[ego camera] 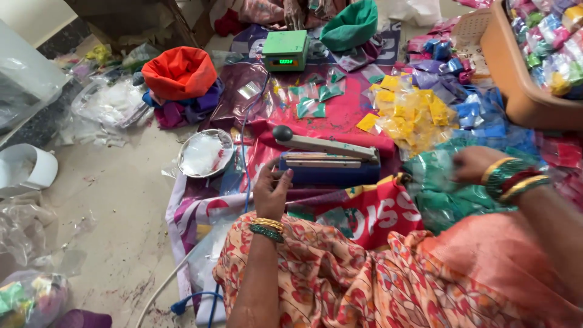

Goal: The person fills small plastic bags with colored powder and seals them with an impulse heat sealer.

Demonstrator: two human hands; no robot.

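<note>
The left hand [271,189] rests half-curled, gripping nothing, against the near left end of the blue heat sealer [330,161], which sits on the floor banner with its arm raised. The right hand [472,164] reaches into the pile of green packets [438,193] beside the sealer; whether it grips cannot be told.

The right hand [472,163] is motion-blurred, its fingers buried among green packets [446,194]; the orange basket [516,85] is cut off by the right edge; the scale's display [283,61] is unreadable.
</note>
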